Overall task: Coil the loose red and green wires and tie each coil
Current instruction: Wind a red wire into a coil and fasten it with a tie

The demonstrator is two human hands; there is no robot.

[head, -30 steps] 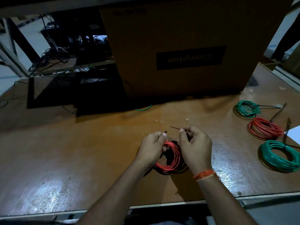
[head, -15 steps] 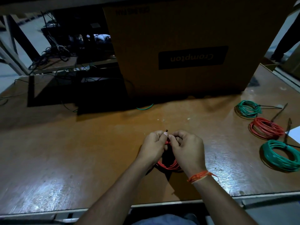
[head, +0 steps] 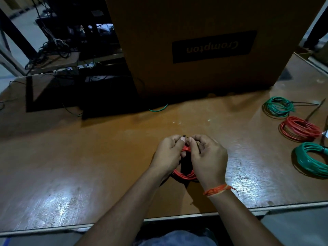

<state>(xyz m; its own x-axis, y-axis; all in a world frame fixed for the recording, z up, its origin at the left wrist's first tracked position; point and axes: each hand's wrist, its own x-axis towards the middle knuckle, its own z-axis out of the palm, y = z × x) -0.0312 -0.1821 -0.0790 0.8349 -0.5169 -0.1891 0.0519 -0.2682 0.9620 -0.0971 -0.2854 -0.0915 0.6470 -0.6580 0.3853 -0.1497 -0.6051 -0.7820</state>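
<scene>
Now hands [head: 188, 157] (both) on red coil [head: 184, 174]

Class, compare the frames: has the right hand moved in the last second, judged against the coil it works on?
Yes. The right hand has closed in leftward over the red coil, so its fingertips now nearly meet the left hand.

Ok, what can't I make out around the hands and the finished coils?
- Head view: top of the red coil and its tie, hidden by the left hand and right hand; whether the tie is closed cannot be told.
- Head view: nearest green coil, cut off by the right edge.
- Head view: ties on the far coils, too thin and dark.
</scene>
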